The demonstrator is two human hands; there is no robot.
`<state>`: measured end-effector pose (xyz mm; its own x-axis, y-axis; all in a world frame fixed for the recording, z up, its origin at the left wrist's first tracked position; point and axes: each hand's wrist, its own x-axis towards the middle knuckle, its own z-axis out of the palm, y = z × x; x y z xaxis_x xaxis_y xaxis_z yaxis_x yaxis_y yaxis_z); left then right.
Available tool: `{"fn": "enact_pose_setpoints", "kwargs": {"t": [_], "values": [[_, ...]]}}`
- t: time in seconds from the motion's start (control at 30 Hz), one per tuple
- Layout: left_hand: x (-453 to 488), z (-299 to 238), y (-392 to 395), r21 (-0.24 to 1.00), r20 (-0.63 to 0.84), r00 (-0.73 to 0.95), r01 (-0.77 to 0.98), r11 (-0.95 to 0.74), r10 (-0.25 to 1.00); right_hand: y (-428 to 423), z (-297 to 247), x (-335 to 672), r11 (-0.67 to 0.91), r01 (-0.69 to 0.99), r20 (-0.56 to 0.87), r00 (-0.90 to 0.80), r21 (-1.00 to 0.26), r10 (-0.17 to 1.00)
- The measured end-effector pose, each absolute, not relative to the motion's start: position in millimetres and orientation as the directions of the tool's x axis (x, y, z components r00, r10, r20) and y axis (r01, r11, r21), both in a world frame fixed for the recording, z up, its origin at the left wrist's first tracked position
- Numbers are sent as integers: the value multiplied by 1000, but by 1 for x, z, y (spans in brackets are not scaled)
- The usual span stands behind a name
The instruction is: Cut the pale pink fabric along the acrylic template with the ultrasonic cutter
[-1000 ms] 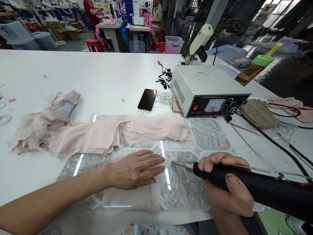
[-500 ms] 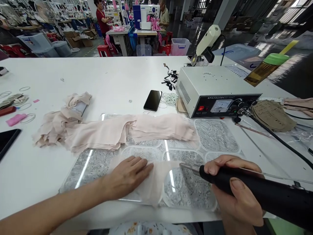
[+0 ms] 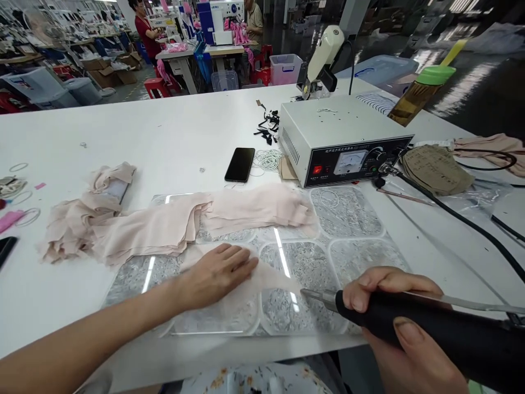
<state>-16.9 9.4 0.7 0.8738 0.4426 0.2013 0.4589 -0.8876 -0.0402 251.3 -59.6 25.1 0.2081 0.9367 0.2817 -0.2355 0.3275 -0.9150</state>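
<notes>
Pale garment (orange-brown motifs) at lower edge; left forearm, left hand and right hand bare.

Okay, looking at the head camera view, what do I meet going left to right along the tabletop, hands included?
Bright pink piece, bunched pale fabric, left hand, handheld tool's metal tip, right hand.

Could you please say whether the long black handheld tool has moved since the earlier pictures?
Yes: judged against the pale metal control box, the silver tip of the long black handheld tool has shifted right and towards the camera.
</notes>
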Motion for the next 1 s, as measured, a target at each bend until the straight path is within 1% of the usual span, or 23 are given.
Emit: {"fn": "enact_pose_setpoints", "kwargs": {"t": [0.07, 0.17, 0.3, 0.37, 0.5, 0.63, 0.77, 0.9, 1.0], "values": [[-16, 3, 22, -45, 210, 901, 398, -916, 381, -67, 27, 253, 288, -258, 241, 197, -922, 950], [-10, 6, 25, -42, 270, 909, 341, -939, 318, -76, 29, 254, 251, -275, 208, 177, -928, 962], [-7, 3, 10, 11, 260, 921, 299, -954, 292, -78, 29, 256, 301, -304, 242, 218, -904, 946], [-9, 1, 7, 29, 240, 923, 303, -953, 300, -76, 26, 257, 344, -305, 287, 216, -888, 933], [-16, 0, 10, 45, 236, 923, 303, -952, 305, -72, 20, 258, 373, -293, 351, 128, -880, 928], [-13, 6, 4, 36, 212, 928, 306, -951, 306, -74, 19, 259, 361, -320, 344, 109, -876, 933], [-2, 8, -14, 53, 190, 928, 316, -947, 321, -76, 20, 261, 341, -336, 329, 94, -878, 940], [6, 4, -27, 49, 188, 902, 387, -921, 389, -76, 19, 261, 322, -330, 322, 55, -887, 945], [7, 1, -31, 49, 189, 882, 431, -901, 432, -77, 18, 259, 337, -337, 331, 79, -879, 941]]}}
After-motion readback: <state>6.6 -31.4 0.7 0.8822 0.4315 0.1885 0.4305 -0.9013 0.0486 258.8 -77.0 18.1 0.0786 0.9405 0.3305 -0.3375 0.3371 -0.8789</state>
